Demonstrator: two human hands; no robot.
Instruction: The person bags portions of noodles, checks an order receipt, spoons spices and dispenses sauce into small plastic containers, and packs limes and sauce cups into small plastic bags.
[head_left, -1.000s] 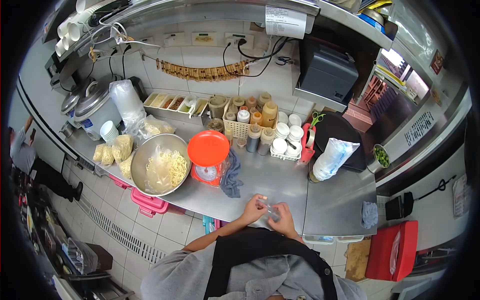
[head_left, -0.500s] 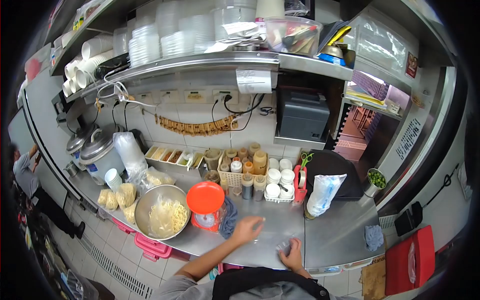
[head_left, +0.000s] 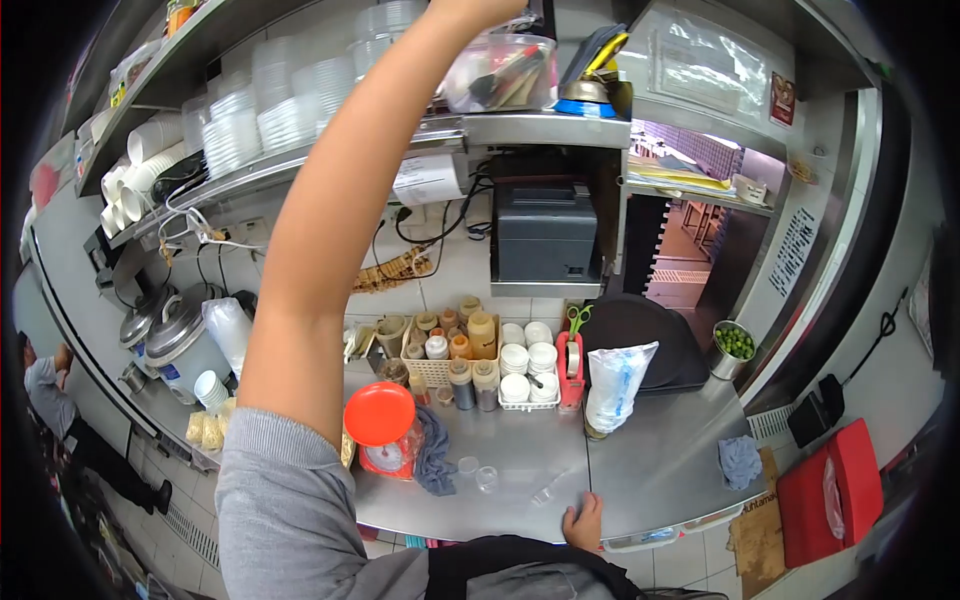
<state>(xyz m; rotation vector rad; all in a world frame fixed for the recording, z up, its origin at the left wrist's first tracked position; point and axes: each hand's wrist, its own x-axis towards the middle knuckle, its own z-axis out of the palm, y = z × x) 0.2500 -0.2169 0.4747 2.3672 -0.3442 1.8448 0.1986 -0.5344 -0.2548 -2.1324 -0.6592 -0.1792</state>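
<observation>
My left arm reaches up across the view to the upper shelf. Its hand [head_left: 478, 10] is cut off by the top edge above a clear plastic bin [head_left: 500, 75], and its fingers are hidden. Low on the steel counter [head_left: 640, 470], my right hand [head_left: 583, 521] rests at the front edge, thumb apart from the fingers, with nothing visible in it. Just left of it lies a clear plastic piece [head_left: 549, 489]. Farther left are small clear cups [head_left: 486, 479], beside a grey-blue cloth [head_left: 434, 455] and a red scale [head_left: 380, 414].
Sauce bottles [head_left: 483, 335], white containers [head_left: 514, 359], a red tape dispenser [head_left: 570, 370] and a plastic-wrapped stack [head_left: 617, 385] line the counter's back. A printer [head_left: 546, 232] sits above. Stacked clear containers [head_left: 232, 130] fill the shelf. Another person [head_left: 55, 390] stands far left.
My left hand has risen from the counter to the upper shelf. My right hand has let go of the clear plastic, which now lies on the counter. The view has shifted right.
</observation>
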